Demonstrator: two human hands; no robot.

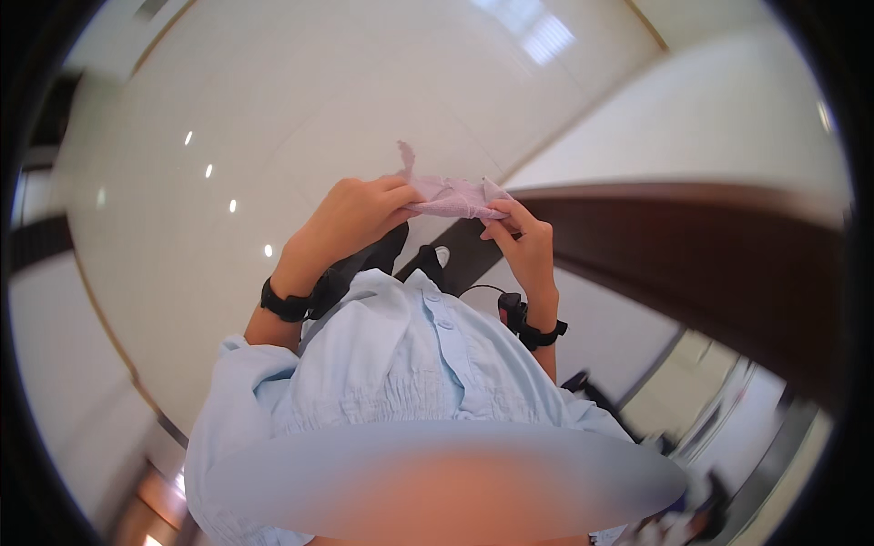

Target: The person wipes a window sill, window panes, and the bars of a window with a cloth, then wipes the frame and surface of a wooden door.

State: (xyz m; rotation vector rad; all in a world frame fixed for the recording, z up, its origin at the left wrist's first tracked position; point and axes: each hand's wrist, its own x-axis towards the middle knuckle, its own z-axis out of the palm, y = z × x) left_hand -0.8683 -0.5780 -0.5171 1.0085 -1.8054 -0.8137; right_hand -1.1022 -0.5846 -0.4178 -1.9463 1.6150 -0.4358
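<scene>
A thin lilac-pink cloth [447, 194] stretches between my two hands in front of my waist. My left hand [372, 208] pinches its left end, and a narrow ragged strip of the cloth juts out beyond those fingers. At the right end, my right hand [522, 235] grips the edge between thumb and fingers. The near edge looks rolled or folded over. Each wrist wears a black strap [287, 300], and a small black device [509, 310] with a cable sits by the right one.
A dark brown wooden door frame [683, 239] runs close along my right. Glossy pale floor tiles [307, 89] spread ahead and left. A dark threshold strip [478, 249] crosses the floor near my white-tipped shoe [442, 256]. Blurred, a person [710, 512] appears at the lower right.
</scene>
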